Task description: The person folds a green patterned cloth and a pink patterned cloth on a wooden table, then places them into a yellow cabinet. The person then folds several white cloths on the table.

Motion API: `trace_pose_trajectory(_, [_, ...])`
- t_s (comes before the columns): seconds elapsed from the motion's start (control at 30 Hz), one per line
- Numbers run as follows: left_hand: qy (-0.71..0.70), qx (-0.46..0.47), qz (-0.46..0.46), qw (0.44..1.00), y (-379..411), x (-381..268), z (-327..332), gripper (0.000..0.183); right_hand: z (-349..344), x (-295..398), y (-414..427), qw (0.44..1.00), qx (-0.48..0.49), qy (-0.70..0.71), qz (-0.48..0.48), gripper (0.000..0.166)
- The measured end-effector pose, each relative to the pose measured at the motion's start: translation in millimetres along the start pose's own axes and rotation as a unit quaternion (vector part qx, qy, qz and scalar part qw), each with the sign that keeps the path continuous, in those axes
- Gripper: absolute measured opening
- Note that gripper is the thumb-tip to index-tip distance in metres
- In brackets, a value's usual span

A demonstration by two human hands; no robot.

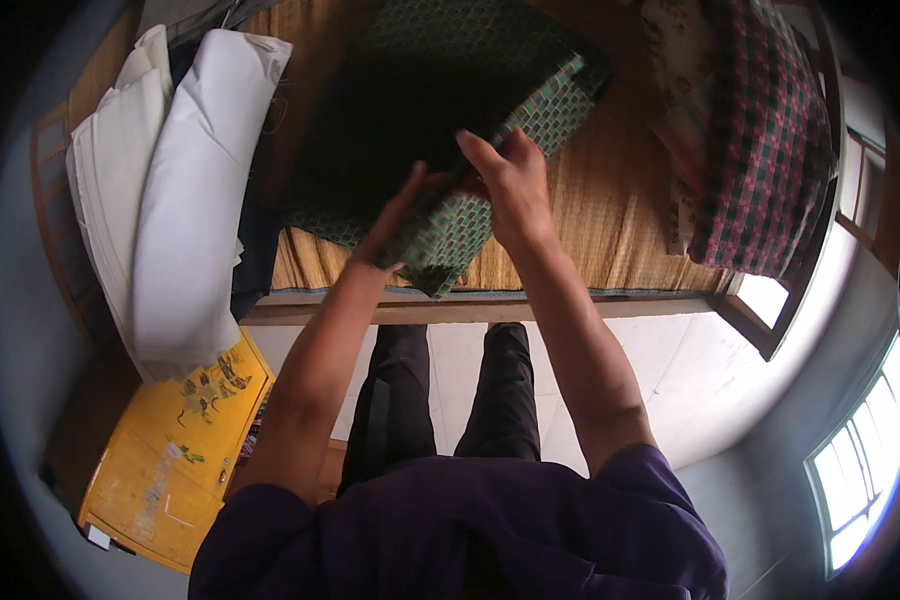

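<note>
A green woven mat (450,232), folded over and patterned with orange lines, lies tilted on a straw-coloured sleeping mat (615,225). My right hand (521,187) grips the folded edge, its thumb and index finger pointing up and left. Lower on the same fold, my left hand (397,217) holds the edge with its fingers stretched along it; motion blurs this hand. Deep shadow covers the middle of the green mat, so the layers there are hard to make out.
White folded cloth (195,187) hangs at the left above a yellow cabinet (165,457). Checked bedding (765,150) is piled at the right end of the bed. The wooden bed edge (465,311) runs just before my legs. A barred window (862,457) is at lower right.
</note>
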State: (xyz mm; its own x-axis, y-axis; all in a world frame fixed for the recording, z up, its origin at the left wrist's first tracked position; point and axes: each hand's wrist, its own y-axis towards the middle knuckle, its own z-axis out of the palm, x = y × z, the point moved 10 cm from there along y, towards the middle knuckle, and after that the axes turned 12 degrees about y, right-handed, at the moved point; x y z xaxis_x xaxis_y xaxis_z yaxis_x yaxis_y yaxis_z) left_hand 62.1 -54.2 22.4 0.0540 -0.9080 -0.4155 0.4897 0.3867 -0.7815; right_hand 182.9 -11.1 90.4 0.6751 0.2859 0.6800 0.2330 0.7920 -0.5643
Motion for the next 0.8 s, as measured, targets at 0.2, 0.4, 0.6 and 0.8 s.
trace_pose_trajectory(0.2, [0.175,-0.093,0.074,0.977,-21,-51,-90,0.057,1,-68,93,0.959,-0.097,-0.263,-0.032,0.038])
trace_pose_trajectory(0.4, [0.636,-0.237,0.137,0.722,4,-67,-120,0.041,25,-48,72,0.906,-0.028,-0.408,-0.111,0.029])
trace_pose_trajectory(0.6, [0.657,-0.246,0.164,0.694,10,-65,-118,0.032,45,-26,37,0.695,0.071,-0.634,-0.331,0.043])
trace_pose_trajectory(0.8, [0.65,-0.361,0.372,0.556,-51,-163,-107,0.039,26,-53,43,0.612,0.111,-0.711,-0.328,0.059])
